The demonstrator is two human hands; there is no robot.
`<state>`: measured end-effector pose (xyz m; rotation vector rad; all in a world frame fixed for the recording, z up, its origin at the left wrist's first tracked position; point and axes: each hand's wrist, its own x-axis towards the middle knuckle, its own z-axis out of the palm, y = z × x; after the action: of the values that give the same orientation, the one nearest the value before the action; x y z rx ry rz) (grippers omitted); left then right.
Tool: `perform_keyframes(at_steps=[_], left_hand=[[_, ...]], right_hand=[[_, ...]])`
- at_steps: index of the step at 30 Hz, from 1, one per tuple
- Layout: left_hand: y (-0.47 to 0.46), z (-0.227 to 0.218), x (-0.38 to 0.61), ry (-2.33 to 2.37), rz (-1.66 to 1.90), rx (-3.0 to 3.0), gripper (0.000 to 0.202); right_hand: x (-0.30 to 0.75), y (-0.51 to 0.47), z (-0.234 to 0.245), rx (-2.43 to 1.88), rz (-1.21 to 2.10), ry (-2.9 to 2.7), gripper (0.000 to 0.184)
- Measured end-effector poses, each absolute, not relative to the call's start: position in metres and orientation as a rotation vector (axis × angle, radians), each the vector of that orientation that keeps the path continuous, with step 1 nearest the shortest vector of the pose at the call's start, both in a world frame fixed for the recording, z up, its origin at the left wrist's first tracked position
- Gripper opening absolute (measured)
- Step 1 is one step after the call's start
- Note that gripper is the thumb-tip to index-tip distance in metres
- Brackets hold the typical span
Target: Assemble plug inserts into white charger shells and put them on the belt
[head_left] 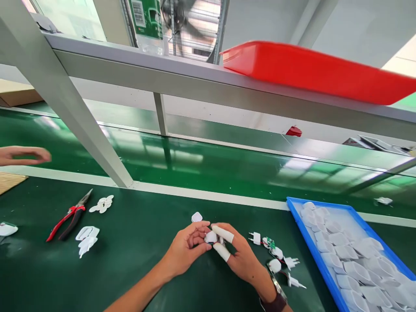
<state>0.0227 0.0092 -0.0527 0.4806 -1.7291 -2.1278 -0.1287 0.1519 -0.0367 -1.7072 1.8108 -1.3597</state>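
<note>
My left hand and my right hand meet over the green bench, both closed in a pinch on a small white plastic part. White finger cots cover the right thumb and a right finger. Part of the piece is hidden by the fingers. Just beyond them lies a white rounded cover. To the right of my right hand are white two-pin plugs wired to small assemblies, one showing a green circuit board. A watch is on my right wrist.
A blue tray full of white plastic shells stands at right. Red-handled pliers, thin white pieces and white covers lie left. A red tray rests on the overhead rail. Another person's hand reaches in at far left.
</note>
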Motion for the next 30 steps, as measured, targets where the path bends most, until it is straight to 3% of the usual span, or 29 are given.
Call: perform_keyframes(at_steps=[3,7,9,15,20,26,30], left_hand=[[0.005,-0.051,0.026,-1.839,-1.917,0.512,0.058],[-0.016,-0.057,0.028,-2.137,-1.237,0.627,0.075],[-0.027,-0.065,0.026,-2.24,-1.066,0.718,0.079],[-0.029,-0.084,0.014,-2.349,-1.012,0.575,0.028],[-0.017,-0.074,0.014,-2.217,-0.929,0.35,0.025],[-0.006,-0.066,0.021,-2.201,-0.801,0.161,0.042],[-0.003,-0.06,0.024,-2.171,-0.773,0.074,0.041]], right_hand=[[-0.132,0.156,-0.038,-1.688,-1.375,1.796,0.039],[-0.139,0.159,-0.042,-1.595,-1.567,1.953,0.034],[-0.141,0.16,-0.044,-1.591,-1.605,1.996,0.032],[-0.141,0.16,-0.048,-1.734,-1.62,1.997,0.048],[-0.132,0.162,-0.051,-1.769,-1.629,1.971,0.054],[-0.116,0.157,-0.045,-1.923,-1.685,1.912,0.064],[-0.112,0.156,-0.044,-2.043,-1.621,1.979,0.066]])
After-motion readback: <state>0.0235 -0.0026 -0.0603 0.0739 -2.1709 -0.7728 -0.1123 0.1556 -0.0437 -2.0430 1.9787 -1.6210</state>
